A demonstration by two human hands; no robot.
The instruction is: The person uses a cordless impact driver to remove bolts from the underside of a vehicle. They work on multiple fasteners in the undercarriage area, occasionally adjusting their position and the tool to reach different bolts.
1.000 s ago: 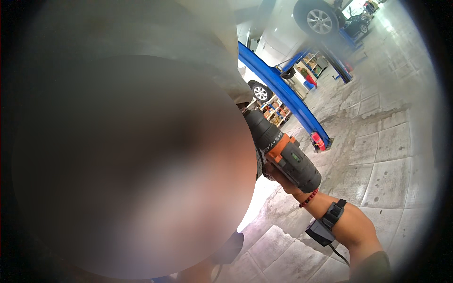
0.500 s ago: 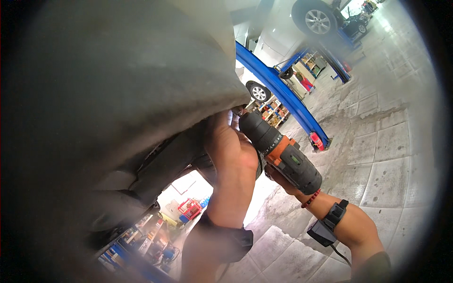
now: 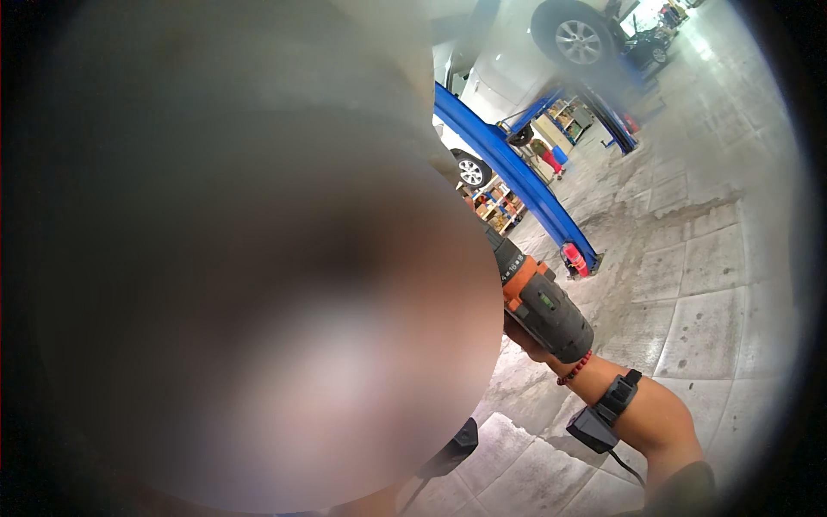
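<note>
A black and orange cordless drill (image 3: 551, 314) is tilted up and to the left, with my right hand (image 3: 524, 339) wrapped round its grip. Only part of that hand shows behind the drill body, above a beaded red bracelet (image 3: 575, 369). A large round blur covers the left and middle of the view and hides the drill's front end. My left hand lies behind this blur, so its fingers cannot be made out. Just a black strapped device (image 3: 452, 452) on the left wrist and a bit of forearm show at the lower edge.
A blue lift post (image 3: 525, 185) slants past the drill, with a red fire extinguisher (image 3: 575, 258) at its foot. Farther back are a raised car's wheel (image 3: 579, 41), stocked shelves (image 3: 498, 209) and a person in red trousers (image 3: 552, 162). Stained floor tiles (image 3: 702, 332) spread rightward.
The round blur now covers my left hand, the dark underside of the vehicle and the drill's tip, which showed before. The drill and right hand have shifted slightly right and down.
</note>
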